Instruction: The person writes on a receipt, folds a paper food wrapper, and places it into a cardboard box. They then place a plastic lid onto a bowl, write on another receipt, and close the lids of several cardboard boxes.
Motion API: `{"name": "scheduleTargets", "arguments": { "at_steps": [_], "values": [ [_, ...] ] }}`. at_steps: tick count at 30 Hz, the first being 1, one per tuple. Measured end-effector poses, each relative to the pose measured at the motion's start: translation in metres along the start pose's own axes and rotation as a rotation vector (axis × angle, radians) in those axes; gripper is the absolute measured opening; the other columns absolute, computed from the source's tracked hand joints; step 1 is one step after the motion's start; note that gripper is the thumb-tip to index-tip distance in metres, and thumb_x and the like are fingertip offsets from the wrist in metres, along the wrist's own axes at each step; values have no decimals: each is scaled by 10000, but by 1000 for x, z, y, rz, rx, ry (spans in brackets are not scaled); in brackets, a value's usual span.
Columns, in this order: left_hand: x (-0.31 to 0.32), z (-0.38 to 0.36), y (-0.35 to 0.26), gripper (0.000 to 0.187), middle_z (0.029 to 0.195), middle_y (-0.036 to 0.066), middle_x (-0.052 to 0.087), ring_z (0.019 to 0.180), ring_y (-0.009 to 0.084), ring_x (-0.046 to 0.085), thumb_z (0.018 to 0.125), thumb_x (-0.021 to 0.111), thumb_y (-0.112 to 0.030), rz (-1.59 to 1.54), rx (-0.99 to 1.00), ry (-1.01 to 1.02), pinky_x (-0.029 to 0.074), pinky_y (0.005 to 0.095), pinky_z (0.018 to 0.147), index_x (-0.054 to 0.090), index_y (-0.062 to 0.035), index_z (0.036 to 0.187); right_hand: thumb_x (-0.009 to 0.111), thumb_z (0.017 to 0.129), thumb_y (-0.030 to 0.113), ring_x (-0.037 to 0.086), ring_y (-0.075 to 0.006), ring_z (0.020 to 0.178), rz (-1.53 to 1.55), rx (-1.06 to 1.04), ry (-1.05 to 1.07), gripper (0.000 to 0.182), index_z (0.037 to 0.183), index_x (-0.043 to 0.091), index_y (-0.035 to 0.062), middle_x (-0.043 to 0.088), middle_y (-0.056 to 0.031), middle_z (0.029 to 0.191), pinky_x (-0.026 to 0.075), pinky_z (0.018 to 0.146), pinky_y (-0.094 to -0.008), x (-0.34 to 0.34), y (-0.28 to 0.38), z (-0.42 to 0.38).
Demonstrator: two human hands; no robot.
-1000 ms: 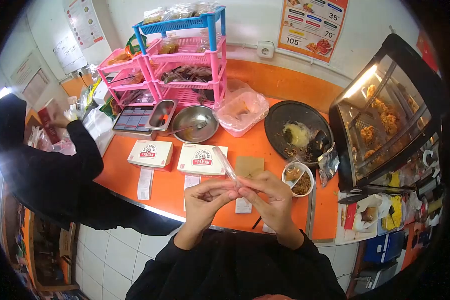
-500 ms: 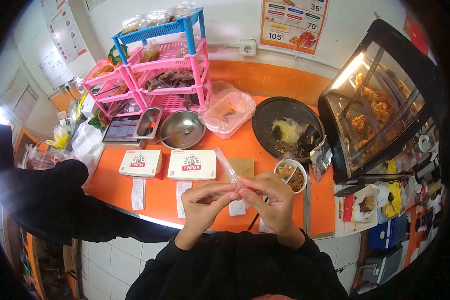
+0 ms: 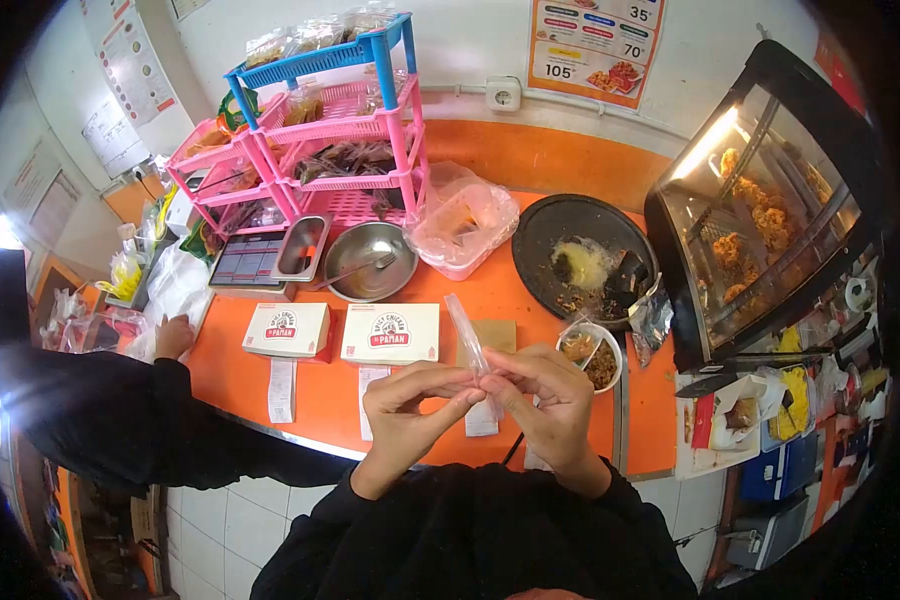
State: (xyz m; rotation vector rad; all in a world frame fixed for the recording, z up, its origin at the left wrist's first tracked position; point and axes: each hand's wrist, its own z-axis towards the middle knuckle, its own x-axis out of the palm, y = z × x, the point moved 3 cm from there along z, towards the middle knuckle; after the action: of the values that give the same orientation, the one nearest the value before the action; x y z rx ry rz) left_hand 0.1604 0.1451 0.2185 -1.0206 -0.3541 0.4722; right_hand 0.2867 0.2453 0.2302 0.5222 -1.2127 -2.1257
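L hand (image 3: 407,410), R hand (image 3: 544,402) pinch 1 plas. strip (image 3: 463,328)

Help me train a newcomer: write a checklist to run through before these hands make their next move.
1. Clear plastic held: ok, the left hand and right hand pinch its lower end.
2. Plastic's mouth open: cannot tell, fingertips cover the pinched end.
3. White boxes closed: ok, both lids look down.
4. Tub well clear of the right hand: cannot tell, they look close, but the height between them is unclear.
5. Receipt readable: not ok, the print is too small from here.
6. Co-worker's hand out of the way: ok, it is left of the boxes.
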Motion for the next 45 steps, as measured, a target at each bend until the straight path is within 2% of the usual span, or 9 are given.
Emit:
{"name": "scheduleTargets", "arguments": {
  "at_steps": [13, 16, 19, 30, 34, 37, 39, 45],
  "values": [
    [-2, -4, -2, 166, 890, 138, 702, 777, 161, 685, 808, 721, 12, 20, -38, -47, 547, 243, 709, 707, 44, 971, 677, 851, -8, 652, -116, 694, 105, 38, -14, 272, 1122, 662, -13, 619, -98, 957, 530, 574, -205, 5, 2, -1],
    [-2, -4, -3, 149, 883, 136, 703, 770, 163, 683, 816, 713, 11, 35, -41, -42, 546, 247, 706, 709, 45, 961, 669, 842, -40, 646, -127, 804, -6, -12, 47, 218, 1059, 679, -31, 619, -102, 936, 554, 688, -220, 5, 11, 1],
    [-4, -6, -3, 139, 873, 133, 703, 764, 164, 681, 815, 713, 13, 46, -36, -42, 542, 245, 700, 712, 42, 951, 676, 838, -34, 643, -124, 789, -4, -9, 34, 183, 1019, 694, -25, 620, -95, 922, 548, 680, -217, 6, 12, 0],
    [-6, -11, -12, 148, 865, 124, 707, 756, 159, 684, 804, 713, 29, 234, 97, -75, 536, 245, 699, 705, 37, 951, 679, 825, -47, 645, -126, 789, -2, -22, 41, 189, 1012, 698, -26, 623, -90, 916, 545, 676, -217, 11, 16, 0],
    [-7, -11, -7, 139, 858, 120, 704, 749, 161, 686, 805, 709, 32, 159, 57, -92, 536, 245, 692, 702, 42, 944, 676, 825, -51, 652, -137, 810, -12, -40, 36, 188, 1011, 696, -28, 626, -93, 921, 554, 687, -223, 12, 14, -1],
    [-7, -10, -8, 140, 854, 119, 701, 748, 163, 686, 806, 707, 33, 108, 27, -96, 535, 244, 688, 702, 45, 945, 655, 850, -48, 669, -132, 725, -10, -96, 65, 217, 1064, 678, -28, 606, -92, 947, 557, 630, -227, 12, 10, -1],
    [-8, -11, -7, 140, 852, 119, 700, 751, 164, 686, 807, 707, 31, 102, 24, -108, 533, 243, 687, 701, 46, 946, 656, 849, -48, 672, -135, 736, -18, -97, 64, 219, 1066, 678, -26, 607, -93, 948, 559, 632, -229, 13, 10, -1],
    [-10, -13, -8, 149, 864, 110, 706, 762, 160, 682, 786, 716, 32, 195, 82, -104, 530, 245, 696, 703, 36, 934, 662, 841, -53, 683, -145, 753, -42, -125, 69, 231, 1069, 678, -21, 612, -98, 956, 559, 629, -224, 15, 11, -1]
  ]
}}
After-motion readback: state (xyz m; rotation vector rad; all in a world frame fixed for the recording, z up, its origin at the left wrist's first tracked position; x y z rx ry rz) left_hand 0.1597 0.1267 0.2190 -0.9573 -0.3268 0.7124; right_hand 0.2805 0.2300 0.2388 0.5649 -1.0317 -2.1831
